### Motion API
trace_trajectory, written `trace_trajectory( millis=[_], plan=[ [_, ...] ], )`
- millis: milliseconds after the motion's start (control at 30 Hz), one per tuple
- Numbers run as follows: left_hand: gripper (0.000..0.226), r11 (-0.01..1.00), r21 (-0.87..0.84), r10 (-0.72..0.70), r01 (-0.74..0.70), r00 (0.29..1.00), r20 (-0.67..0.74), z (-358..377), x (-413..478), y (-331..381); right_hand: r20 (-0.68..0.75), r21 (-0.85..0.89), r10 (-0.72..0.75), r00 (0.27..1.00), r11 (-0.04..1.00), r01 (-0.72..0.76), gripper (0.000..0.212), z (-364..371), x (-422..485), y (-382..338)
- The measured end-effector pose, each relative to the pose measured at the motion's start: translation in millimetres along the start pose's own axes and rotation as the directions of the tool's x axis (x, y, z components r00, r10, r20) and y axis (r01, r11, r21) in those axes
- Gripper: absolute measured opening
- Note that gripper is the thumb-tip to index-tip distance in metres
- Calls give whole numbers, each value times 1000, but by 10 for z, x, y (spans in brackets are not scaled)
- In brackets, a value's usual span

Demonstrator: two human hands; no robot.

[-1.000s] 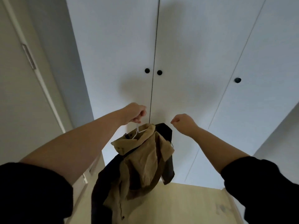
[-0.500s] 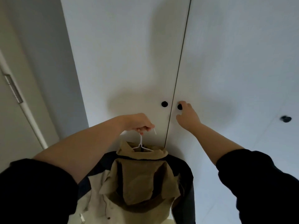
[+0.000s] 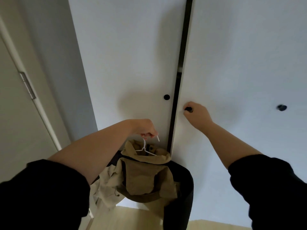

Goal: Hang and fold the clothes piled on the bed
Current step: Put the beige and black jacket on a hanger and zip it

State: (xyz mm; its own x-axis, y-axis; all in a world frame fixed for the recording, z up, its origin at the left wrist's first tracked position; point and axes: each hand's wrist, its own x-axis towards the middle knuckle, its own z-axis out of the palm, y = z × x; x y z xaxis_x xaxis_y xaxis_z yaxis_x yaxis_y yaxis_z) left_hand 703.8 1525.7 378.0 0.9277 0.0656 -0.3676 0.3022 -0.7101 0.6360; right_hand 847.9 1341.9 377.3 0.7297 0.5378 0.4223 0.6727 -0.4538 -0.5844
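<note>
Left hand [image 3: 146, 128]: raised in front of the left wardrobe door [image 3: 129, 55], fingers curled tight round the hook of a white hanger [image 3: 145, 149].
Hanger: drops straight below the left hand, its shoulders tucked inside the jacket collar.
Jacket [image 3: 144, 176]: tan, cream and black, hooded; it hangs on the hanger directly under the left hand, with the hood sagging toward the camera.
Right hand [image 3: 196, 116]: fingers closed round a black knob [image 3: 188, 109] on the right wardrobe door [image 3: 240, 63].
Right door: stands slightly ajar; a dark gap [image 3: 181, 72] runs just left of the right hand, between the 2 hands.
Other knobs: 1 on the left door [image 3: 166, 97], up and left of the right hand across the gap; 1 blurred [image 3: 281, 107], well to the right of it.
Floor [image 3: 141, 218]: pale wood, far below both hands.
Sleeves: black, on both arms, forearms bare.
</note>
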Motion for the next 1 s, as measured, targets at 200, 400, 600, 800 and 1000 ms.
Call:
trace_trajectory(
  millis=[200,400,600,800,1000],
  plan=[
    [31,1000,0,-3,3,999,-55,612,-522,327,-58,138,32,998,990,-23,29,-509,-1007,5],
    [30,1000,24,-14,16,996,-85,1482,-645,772,-175,-159,146,974,972,-175,47,-1347,-2006,205],
    [35,997,-74,-24,24,1000,-2,2191,-693,1183,-191,-369,408,893,813,-450,40,-2092,-2358,344],
    [35,946,-323,-37,28,999,-21,2349,-967,1159,-236,-313,523,819,757,-574,30,-2480,-2605,529],
    [36,851,-500,-209,161,977,-42,2117,-992,1254,-154,-224,590,793,761,-609,33,-2411,-2831,781]
  ],
)
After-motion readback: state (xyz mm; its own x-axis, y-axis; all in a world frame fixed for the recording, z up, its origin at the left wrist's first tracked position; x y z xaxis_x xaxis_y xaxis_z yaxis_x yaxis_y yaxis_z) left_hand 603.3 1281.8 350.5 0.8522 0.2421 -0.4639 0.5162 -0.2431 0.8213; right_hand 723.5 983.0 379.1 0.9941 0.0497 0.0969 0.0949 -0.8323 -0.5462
